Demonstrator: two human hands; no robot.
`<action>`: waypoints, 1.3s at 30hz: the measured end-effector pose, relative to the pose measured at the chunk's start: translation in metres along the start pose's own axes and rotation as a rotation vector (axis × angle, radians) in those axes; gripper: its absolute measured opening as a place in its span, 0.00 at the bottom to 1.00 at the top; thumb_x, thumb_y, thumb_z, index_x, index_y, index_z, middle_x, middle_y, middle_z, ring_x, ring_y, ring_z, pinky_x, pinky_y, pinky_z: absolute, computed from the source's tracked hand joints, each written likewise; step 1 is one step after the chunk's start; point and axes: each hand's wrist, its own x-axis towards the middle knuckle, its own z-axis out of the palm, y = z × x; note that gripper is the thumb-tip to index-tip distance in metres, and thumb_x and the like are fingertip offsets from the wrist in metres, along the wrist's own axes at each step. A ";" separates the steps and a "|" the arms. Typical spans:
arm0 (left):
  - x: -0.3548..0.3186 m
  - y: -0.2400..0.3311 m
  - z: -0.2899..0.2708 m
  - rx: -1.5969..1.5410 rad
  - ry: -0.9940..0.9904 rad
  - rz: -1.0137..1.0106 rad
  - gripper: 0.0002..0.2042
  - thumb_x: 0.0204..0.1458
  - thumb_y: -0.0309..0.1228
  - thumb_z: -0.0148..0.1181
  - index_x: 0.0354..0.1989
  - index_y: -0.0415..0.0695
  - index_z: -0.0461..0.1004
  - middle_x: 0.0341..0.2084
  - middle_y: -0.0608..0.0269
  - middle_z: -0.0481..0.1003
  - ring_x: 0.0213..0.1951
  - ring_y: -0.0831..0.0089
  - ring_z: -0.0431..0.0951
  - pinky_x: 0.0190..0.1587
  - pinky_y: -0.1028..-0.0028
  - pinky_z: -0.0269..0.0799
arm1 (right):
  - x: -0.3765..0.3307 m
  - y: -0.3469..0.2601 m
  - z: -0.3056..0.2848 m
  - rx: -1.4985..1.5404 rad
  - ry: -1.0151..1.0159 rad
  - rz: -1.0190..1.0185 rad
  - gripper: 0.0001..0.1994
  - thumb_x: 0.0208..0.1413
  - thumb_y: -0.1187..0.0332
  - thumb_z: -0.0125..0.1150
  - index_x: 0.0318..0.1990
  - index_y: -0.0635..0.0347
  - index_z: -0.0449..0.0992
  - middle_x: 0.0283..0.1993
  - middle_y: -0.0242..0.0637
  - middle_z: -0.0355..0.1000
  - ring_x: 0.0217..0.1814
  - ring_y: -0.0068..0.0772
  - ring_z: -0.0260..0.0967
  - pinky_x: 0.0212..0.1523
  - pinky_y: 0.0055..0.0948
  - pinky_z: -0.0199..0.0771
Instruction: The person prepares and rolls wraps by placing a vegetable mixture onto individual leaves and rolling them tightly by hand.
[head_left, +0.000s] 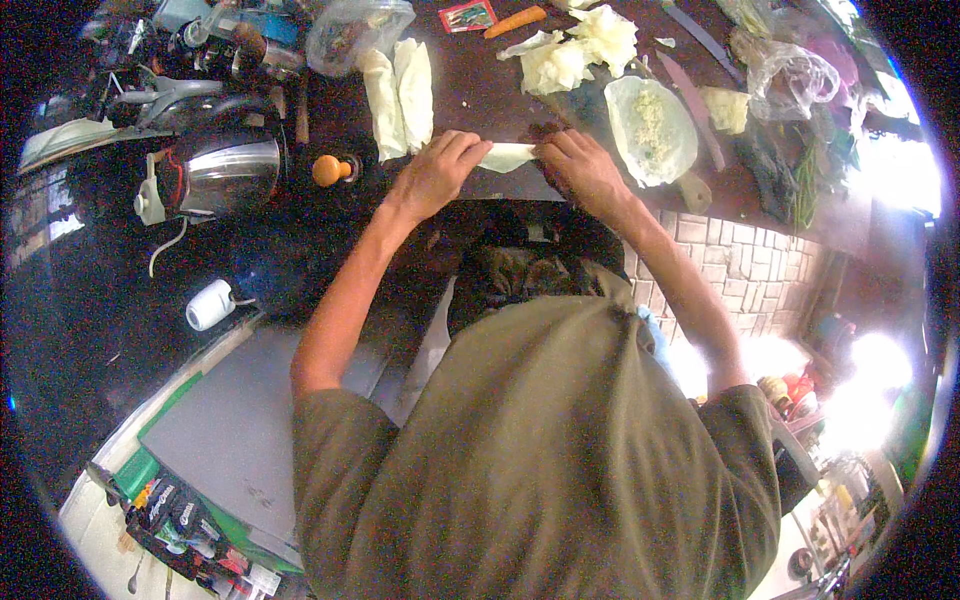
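Near the table's front edge, my left hand (pixel 437 172) and my right hand (pixel 582 172) grip the two ends of a pale, thin-skinned roll (pixel 508 157). Fingers of both are closed over it, and its ends are hidden under them. Just beyond my left hand, two similar long pale rolls (pixel 398 100) lie side by side. Right of my right hand, a pale leaf-like sheet (pixel 620 150) rests on a cutting board (pixel 692 192), with a heap of crumbly, shredded filling (pixel 652 122) on it. Crumpled pale leaves (pixel 590 50) lie behind.
A knife (pixel 690 108) lies right of the filled sheet; a long blade (pixel 705 42) is farther back. A carrot (pixel 515 20), a clear plastic bag (pixel 795 85) and green stalks (pixel 805 180) surround the work. At left stand an orange-topped object (pixel 327 170) and a metal kettle (pixel 225 172).
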 end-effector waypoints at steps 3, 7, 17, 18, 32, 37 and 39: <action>-0.010 0.008 0.000 0.108 0.051 0.097 0.19 0.57 0.24 0.56 0.58 0.40 0.73 0.54 0.52 0.75 0.56 0.54 0.76 0.57 0.59 0.74 | -0.008 -0.001 0.004 -0.029 -0.003 -0.034 0.18 0.55 0.66 0.61 0.54 0.54 0.75 0.47 0.39 0.70 0.52 0.45 0.70 0.56 0.44 0.72; -0.019 0.016 0.002 0.170 0.027 0.118 0.18 0.55 0.24 0.56 0.55 0.41 0.75 0.57 0.54 0.75 0.59 0.55 0.75 0.60 0.58 0.73 | -0.006 -0.021 -0.006 0.032 0.076 -0.018 0.15 0.57 0.63 0.65 0.50 0.57 0.77 0.49 0.39 0.72 0.52 0.47 0.71 0.54 0.44 0.74; -0.012 0.031 -0.001 -0.034 0.129 -0.066 0.16 0.54 0.29 0.64 0.50 0.39 0.76 0.54 0.52 0.76 0.54 0.52 0.76 0.58 0.56 0.73 | 0.035 -0.033 -0.003 0.084 -0.181 0.136 0.18 0.60 0.59 0.60 0.53 0.59 0.74 0.53 0.47 0.71 0.58 0.53 0.68 0.59 0.47 0.71; -0.007 0.034 0.000 -0.072 0.080 -0.120 0.17 0.54 0.28 0.63 0.52 0.38 0.75 0.53 0.51 0.76 0.54 0.51 0.76 0.58 0.56 0.73 | 0.036 -0.034 -0.002 0.084 -0.196 0.144 0.19 0.59 0.60 0.61 0.53 0.60 0.74 0.54 0.47 0.71 0.58 0.53 0.68 0.59 0.47 0.71; 0.023 0.039 -0.013 -0.383 -0.124 -0.395 0.25 0.52 0.17 0.55 0.62 0.34 0.64 0.50 0.39 0.75 0.54 0.39 0.74 0.58 0.50 0.70 | 0.049 -0.016 0.012 0.213 -0.253 0.097 0.20 0.47 0.65 0.71 0.46 0.62 0.74 0.46 0.48 0.72 0.52 0.56 0.68 0.53 0.48 0.72; 0.025 0.029 -0.014 -0.378 -0.172 -0.418 0.26 0.53 0.24 0.62 0.62 0.40 0.67 0.53 0.43 0.75 0.56 0.44 0.75 0.59 0.53 0.71 | 0.061 -0.013 0.012 0.262 -0.482 0.168 0.16 0.48 0.65 0.70 0.43 0.60 0.77 0.46 0.49 0.74 0.53 0.56 0.70 0.53 0.50 0.72; 0.024 0.023 -0.021 -0.407 -0.036 -0.443 0.24 0.53 0.27 0.66 0.60 0.41 0.69 0.53 0.46 0.76 0.55 0.49 0.76 0.59 0.57 0.71 | 0.061 -0.011 0.013 0.290 -0.464 0.193 0.16 0.50 0.63 0.70 0.43 0.60 0.78 0.45 0.49 0.75 0.52 0.56 0.72 0.53 0.48 0.73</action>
